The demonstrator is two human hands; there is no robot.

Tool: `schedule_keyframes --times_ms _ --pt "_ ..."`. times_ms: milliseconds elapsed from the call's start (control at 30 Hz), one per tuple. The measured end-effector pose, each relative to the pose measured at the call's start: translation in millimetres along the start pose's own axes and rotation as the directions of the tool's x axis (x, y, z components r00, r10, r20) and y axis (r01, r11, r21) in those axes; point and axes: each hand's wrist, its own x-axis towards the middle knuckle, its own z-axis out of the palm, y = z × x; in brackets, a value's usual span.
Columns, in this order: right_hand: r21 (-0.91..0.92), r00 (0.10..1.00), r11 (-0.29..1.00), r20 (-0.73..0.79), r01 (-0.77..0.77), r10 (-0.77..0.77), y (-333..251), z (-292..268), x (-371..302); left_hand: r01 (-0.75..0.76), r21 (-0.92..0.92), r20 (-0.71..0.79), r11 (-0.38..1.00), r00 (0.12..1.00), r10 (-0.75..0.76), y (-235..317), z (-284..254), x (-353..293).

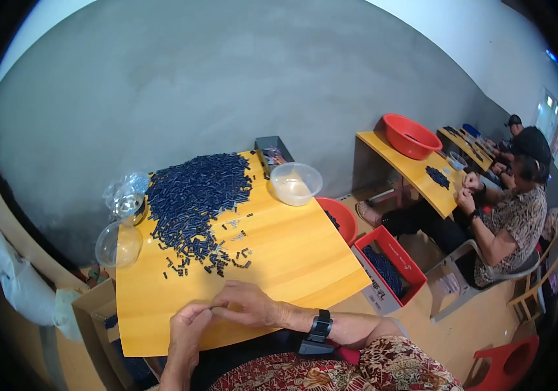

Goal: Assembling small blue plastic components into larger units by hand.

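My left hand (189,322) and my right hand (251,304) meet just over the near edge of the yellow table (292,260). Both are closed in a pinch, fingertips almost touching. A sliver of a small dark piece (218,307) shows at the right fingertips; its kind is hard to make out. What the left fingers grip is hidden. Beyond my hands lies a big heap of short dark-blue tubular pieces (194,189), with loose ones scattered on its near side. Several small silvery bits (234,225) lie at the heap's right edge.
Clear plastic bowls (296,184) (118,245) stand at the table's sides, a grey tray (273,154) at the back. Right of the table are a red basin (337,220) and a red box (393,267) of dark pieces. A co-worker (510,221) sits at another table; a cardboard box (99,326) stands left.
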Motion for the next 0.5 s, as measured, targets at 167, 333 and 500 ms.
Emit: schedule_keyframes --times_ms 167,333,500 --pt "-0.021 0.994 0.994 -0.019 0.109 -0.11 6 2 1 -0.03 0.011 0.044 0.999 0.999 0.029 -4 -6 3" --pt "-0.003 0.981 0.981 -0.01 0.192 -0.192 -6 4 5 -0.061 -0.125 0.011 0.99 0.998 0.063 -5 -8 -1" --pt "-0.111 0.974 0.968 -0.015 0.225 -0.228 -4 10 4 -0.009 -0.225 0.029 0.974 0.999 0.016 0 -7 0"
